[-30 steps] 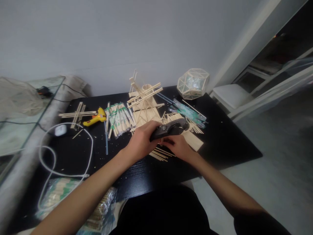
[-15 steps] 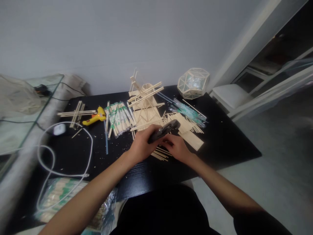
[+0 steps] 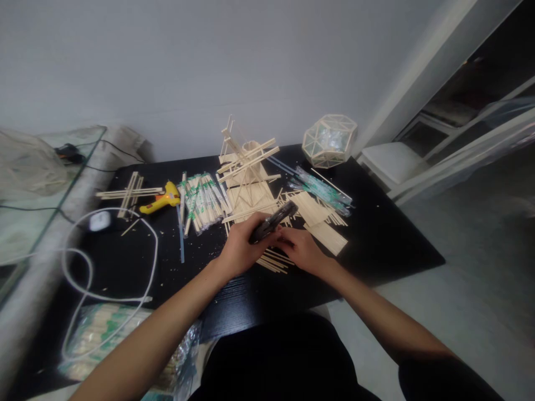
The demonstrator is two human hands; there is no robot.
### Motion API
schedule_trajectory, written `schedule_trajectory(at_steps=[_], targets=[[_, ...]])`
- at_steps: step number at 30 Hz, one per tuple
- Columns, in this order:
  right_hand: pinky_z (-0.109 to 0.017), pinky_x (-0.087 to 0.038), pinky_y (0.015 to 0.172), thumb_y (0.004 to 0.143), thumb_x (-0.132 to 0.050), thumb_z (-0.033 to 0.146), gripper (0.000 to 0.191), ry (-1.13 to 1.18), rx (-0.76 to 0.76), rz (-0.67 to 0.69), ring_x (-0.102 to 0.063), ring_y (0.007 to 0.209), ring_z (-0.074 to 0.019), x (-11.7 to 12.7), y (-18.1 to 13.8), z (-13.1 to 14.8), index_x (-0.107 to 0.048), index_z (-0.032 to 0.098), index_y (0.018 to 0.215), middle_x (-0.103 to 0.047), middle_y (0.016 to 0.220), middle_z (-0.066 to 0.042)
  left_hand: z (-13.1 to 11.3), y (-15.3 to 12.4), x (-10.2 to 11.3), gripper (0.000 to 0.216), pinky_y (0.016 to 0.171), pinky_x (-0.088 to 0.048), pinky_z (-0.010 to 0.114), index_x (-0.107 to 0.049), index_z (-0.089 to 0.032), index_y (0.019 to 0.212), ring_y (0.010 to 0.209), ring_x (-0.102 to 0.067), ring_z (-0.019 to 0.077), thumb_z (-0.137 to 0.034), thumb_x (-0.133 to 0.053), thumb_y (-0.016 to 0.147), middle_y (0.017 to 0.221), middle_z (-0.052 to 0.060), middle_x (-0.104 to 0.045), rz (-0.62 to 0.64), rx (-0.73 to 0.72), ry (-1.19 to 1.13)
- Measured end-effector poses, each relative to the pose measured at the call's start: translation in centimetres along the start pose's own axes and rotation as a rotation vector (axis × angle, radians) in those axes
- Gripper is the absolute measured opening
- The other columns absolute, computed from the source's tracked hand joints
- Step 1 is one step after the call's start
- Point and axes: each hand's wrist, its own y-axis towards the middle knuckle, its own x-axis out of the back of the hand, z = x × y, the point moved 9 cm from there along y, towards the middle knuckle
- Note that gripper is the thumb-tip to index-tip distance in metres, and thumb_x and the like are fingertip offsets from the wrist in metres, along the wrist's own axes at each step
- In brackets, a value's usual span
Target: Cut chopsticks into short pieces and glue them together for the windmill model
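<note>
My left hand [image 3: 240,249] is closed round a dark hand tool [image 3: 273,219], whose handles stick up to the right. My right hand [image 3: 301,249] rests close beside it with fingers curled at the tool's lower end; what they pinch is hidden. Both hands hover over loose wooden sticks [image 3: 271,260] lying on the black table [image 3: 384,239]. Just behind the hands stands a structure of glued sticks [image 3: 246,167].
A yellow glue gun [image 3: 161,200] and wrapped chopsticks [image 3: 203,201] lie left of the structure. A stick polyhedron [image 3: 330,141] sits at the back right, flat stick panels [image 3: 321,220] to the right. A white cable [image 3: 104,262] loops at left; bagged chopsticks [image 3: 104,331] lie near the front edge.
The tool has tipped and drawn in: its far end moved left and down toward my hands. Both hands shifted slightly left and stayed together over the sticks.
</note>
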Motion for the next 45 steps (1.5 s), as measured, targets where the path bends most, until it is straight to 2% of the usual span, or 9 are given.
schedule_trajectory(at_steps=[3,9,14,19,27,35,45], targets=[[-0.028,-0.051,0.068,0.101,-0.061,0.03,0.021,0.002,-0.003,-0.003,-0.066,0.07,-0.0173,0.0,0.0,0.0,-0.069,0.02,0.085,-0.071,0.077,-0.003,0.8,-0.1,-0.1,0.02,0.083,-0.057,0.029,-0.067,-0.02,0.105,0.088,-0.073,0.0171,-0.026,-0.075,0.087,0.097,0.003,-0.076,-0.003,0.035,-0.049],[-0.03,-0.052,0.072,0.101,-0.061,0.03,0.018,0.031,-0.019,0.002,-0.069,0.076,-0.0183,-0.1,0.0,-0.1,-0.072,0.02,0.09,-0.073,0.083,-0.004,2.0,-0.2,0.0,0.024,0.081,-0.058,0.029,-0.067,-0.019,0.103,0.083,-0.072,0.0169,-0.029,-0.078,0.084,0.092,0.002,-0.075,-0.017,0.094,-0.069],[-0.029,-0.052,0.071,0.1,-0.063,0.03,0.018,0.039,-0.02,0.009,-0.068,0.074,-0.0176,-0.2,0.0,-0.3,-0.072,0.02,0.088,-0.071,0.08,-0.003,1.4,-0.2,-0.1,0.021,0.082,-0.057,0.029,-0.067,-0.019,0.099,0.085,-0.071,0.0169,-0.029,-0.078,0.084,0.091,0.002,-0.074,-0.003,0.071,-0.082],[-0.029,-0.054,0.075,0.1,-0.063,0.028,0.015,0.06,0.012,0.0,-0.072,0.08,-0.0182,-0.3,-0.1,-0.1,-0.073,0.019,0.094,-0.076,0.089,-0.005,1.0,-0.1,0.0,0.018,0.081,-0.056,0.026,-0.068,-0.019,0.098,0.083,-0.07,0.0146,-0.027,-0.077,0.085,0.092,0.001,-0.074,-0.004,0.036,-0.092],[-0.029,-0.056,0.075,0.099,-0.063,0.026,0.015,0.039,-0.007,0.013,-0.075,0.079,-0.0192,-0.2,-0.1,0.2,-0.076,0.02,0.098,-0.08,0.089,-0.005,1.8,-0.3,-0.1,0.017,0.085,-0.057,0.03,-0.074,-0.019,0.098,0.088,-0.073,0.0179,-0.028,-0.078,0.084,0.101,0.004,-0.078,0.012,0.062,-0.095],[-0.031,-0.058,0.08,0.099,-0.062,0.025,0.015,0.056,-0.018,0.014,-0.077,0.083,-0.02,-0.4,-0.3,0.0,-0.077,0.023,0.101,-0.081,0.095,-0.004,0.6,-0.2,0.2,0.016,0.083,-0.058,0.031,-0.073,-0.019,0.094,0.087,-0.072,0.0185,-0.03,-0.078,0.084,0.097,0.004,-0.078,-0.007,0.063,-0.117],[-0.029,-0.057,0.076,0.099,-0.064,0.023,0.014,0.035,-0.013,0.02,-0.076,0.078,-0.0192,-0.4,-0.2,-0.1,-0.077,0.022,0.097,-0.081,0.089,-0.004,0.6,-0.5,0.1,0.014,0.082,-0.057,0.029,-0.072,-0.019,0.095,0.083,-0.072,0.0172,-0.031,-0.075,0.088,0.09,0.002,-0.077,0.01,0.047,-0.046]])
